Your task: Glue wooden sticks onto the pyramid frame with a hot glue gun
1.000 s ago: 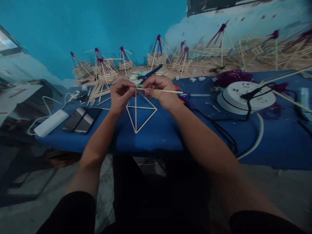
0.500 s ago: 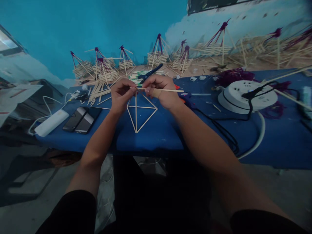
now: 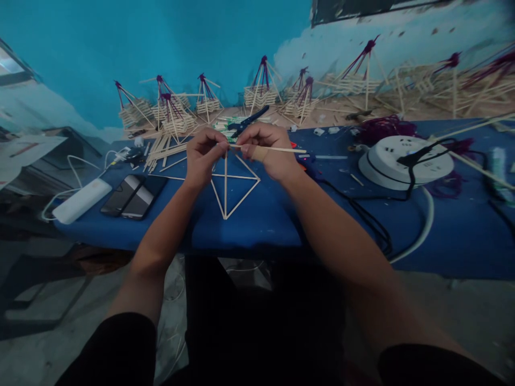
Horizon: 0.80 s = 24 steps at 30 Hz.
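Note:
My left hand (image 3: pixel 204 156) is closed in a pinch, its thumb and fingertips at the left end of a thin wooden stick (image 3: pixel 295 150). My right hand (image 3: pixel 269 150), with a tan strip around one finger, pinches the same stick, which sticks out to the right past it. Below both hands lies a kite-shaped frame of thin sticks (image 3: pixel 241 177) on the blue table; its top corner is hidden by my fingers. Just beyond my right hand rests a dark hand tool (image 3: pixel 248 121), partly covered. A blue glue gun (image 3: pixel 309 161) lies to the right of that hand.
Several stick models with purple tops (image 3: pixel 263 80) line the back. Loose sticks (image 3: pixel 163 153) lie left of my hands. Two phones (image 3: pixel 131 197) and a white power bank (image 3: pixel 82 200) sit at left. A round white power strip (image 3: pixel 406 161), cables and purple yarn (image 3: pixel 386 130) occupy the right.
Both hands keep their pinch on the stick, barely shifted to the right. The frame of sticks stays in place; the camera view has turned slightly.

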### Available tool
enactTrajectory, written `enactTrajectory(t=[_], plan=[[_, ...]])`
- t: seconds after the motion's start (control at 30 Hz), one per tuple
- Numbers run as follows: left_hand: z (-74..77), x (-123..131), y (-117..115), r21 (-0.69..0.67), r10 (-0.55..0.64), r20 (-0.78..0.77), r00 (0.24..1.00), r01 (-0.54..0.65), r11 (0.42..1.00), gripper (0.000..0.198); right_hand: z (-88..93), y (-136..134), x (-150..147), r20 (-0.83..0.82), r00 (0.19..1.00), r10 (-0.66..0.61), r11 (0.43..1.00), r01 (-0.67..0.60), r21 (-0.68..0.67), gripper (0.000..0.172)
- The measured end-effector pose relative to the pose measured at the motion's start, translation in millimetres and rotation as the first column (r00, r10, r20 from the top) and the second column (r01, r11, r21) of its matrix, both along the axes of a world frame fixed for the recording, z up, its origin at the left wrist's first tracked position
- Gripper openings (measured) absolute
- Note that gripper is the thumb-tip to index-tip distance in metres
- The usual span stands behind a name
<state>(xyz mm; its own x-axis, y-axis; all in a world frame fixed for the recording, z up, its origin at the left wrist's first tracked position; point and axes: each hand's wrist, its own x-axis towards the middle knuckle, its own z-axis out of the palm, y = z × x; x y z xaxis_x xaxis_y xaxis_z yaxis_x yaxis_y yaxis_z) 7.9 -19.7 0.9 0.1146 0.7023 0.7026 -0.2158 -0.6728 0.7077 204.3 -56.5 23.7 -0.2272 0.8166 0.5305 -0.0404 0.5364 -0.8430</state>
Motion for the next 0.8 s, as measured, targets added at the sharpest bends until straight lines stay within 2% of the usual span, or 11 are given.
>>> enactTrajectory(t=[0.3, 0.57, 0.8], plan=[[-8.1, 2.3, 3.3, -0.025, 0.027, 0.004, 1.0, -0.027, 0.999, 0.047, 0.0, 0.5, 0.1, -0.003, 1.0, -0.001, 1.0, 0.001, -0.006, 0.054], [-8.3, 1.1, 2.0, -0.029, -0.027, 0.038, 0.999, 0.028, 0.999, 0.048, -1.5, 1.3, 1.1, 0.026, 0.999, -0.023, 1.0, 0.024, -0.018, 0.045], [-10.2, 5.0, 2.9, -0.016, 0.006, 0.055, 0.998, -0.005, 1.0, 0.044, 2.9, -1.0, -0.2, -0.017, 1.0, 0.009, 1.0, -0.008, 0.006, 0.054]])
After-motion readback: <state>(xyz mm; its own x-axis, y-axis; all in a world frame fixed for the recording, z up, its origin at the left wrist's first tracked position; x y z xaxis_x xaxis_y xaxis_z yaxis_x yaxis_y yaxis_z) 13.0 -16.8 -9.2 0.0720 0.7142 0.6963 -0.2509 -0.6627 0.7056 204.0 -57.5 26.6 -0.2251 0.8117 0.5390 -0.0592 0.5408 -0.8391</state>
